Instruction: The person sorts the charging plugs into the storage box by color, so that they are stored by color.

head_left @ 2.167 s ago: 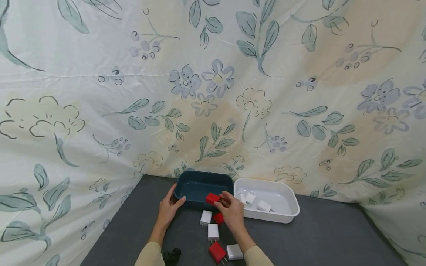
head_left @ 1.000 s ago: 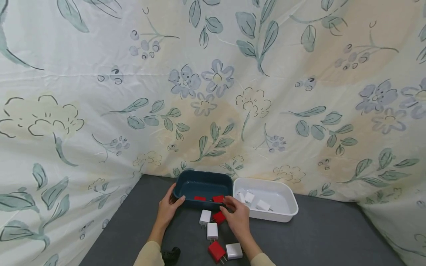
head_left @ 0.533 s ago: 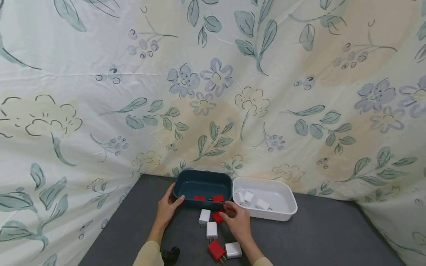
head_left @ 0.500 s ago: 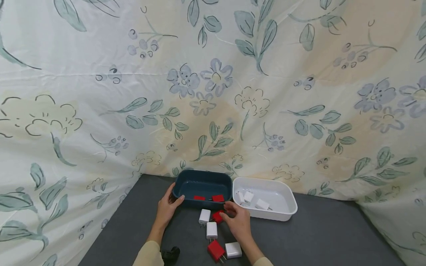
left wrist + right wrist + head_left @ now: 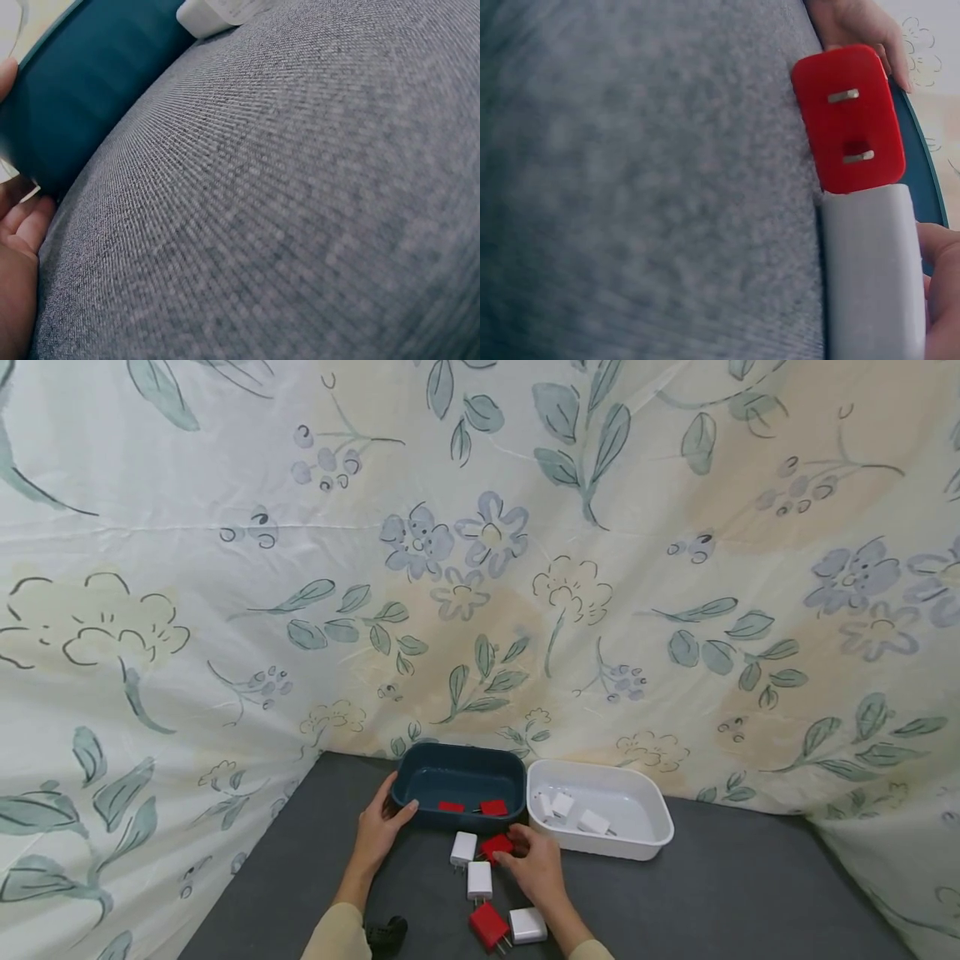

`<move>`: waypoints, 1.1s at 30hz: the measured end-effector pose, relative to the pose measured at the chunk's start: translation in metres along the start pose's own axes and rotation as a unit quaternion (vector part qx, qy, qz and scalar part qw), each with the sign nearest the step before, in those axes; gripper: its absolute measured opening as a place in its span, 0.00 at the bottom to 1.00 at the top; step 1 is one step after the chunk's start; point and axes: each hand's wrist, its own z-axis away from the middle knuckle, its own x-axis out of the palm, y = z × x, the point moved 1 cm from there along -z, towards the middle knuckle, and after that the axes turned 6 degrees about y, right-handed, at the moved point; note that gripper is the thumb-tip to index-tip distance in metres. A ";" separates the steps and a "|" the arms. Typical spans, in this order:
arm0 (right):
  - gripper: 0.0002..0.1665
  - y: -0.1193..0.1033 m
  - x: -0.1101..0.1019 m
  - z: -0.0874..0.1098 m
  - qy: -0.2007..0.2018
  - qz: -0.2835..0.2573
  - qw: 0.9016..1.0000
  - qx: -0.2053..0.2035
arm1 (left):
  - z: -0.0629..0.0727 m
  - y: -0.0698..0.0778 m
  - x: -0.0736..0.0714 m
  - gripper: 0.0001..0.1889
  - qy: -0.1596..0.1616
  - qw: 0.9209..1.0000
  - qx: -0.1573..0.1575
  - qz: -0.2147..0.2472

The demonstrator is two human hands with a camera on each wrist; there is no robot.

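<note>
My left hand (image 5: 377,831) grips the left end of a dark blue bin (image 5: 427,819), thumb at the front rim and fingers round the outer side. Two red chargers lie in that bin, one a red charger (image 5: 493,808) at its right. On the table in front, my right hand (image 5: 538,862) pinches another red charger (image 5: 495,847) between thumb and fingers. Left of it lie a white charger (image 5: 464,848) and a second white charger (image 5: 479,880). Nearer me are a large red charger (image 5: 489,927) and a large white charger (image 5: 528,926); the right wrist view shows the red charger's prongs (image 5: 844,96).
A white bin (image 5: 637,847) holding several white chargers stands against the blue bin's right side. A black object (image 5: 386,936) lies by the left sleeve. Behind the grey table (image 5: 735,893) hangs a floral curtain (image 5: 480,568).
My right hand has let go of a red charger inside the blue bin. It has drawn back toward me and taken hold of the red charger on the table. My left hand stays on the bin.
</note>
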 end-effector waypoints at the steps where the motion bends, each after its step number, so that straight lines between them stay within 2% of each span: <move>1: 0.27 0.000 0.000 0.000 -0.003 0.002 1.000 0.002 | -0.001 -0.003 0.001 0.40 0.003 1.000 0.002 -0.001; 4: 0.28 0.000 0.001 -0.002 -0.016 0.005 1.000 0.009 | -0.004 -0.008 0.002 0.39 0.009 1.000 0.009 -0.005; 10: 0.30 -0.002 0.000 -0.004 -0.041 0.012 0.999 0.021 | -0.005 -0.008 0.003 0.38 0.014 1.000 0.012 -0.009; 17: 0.31 -0.007 0.000 -0.005 -0.046 0.035 0.998 0.029 | -0.003 -0.006 0.002 0.38 0.008 1.000 0.008 -0.005; 26: 0.32 -0.006 0.001 -0.005 -0.051 0.057 0.997 0.027 | 0.010 0.028 -0.006 0.39 -0.013 1.000 -0.005 0.000; 33: 0.32 -0.006 -0.001 -0.005 -0.055 0.057 0.997 0.015 | 0.000 -0.001 0.001 0.40 0.003 1.000 0.012 -0.015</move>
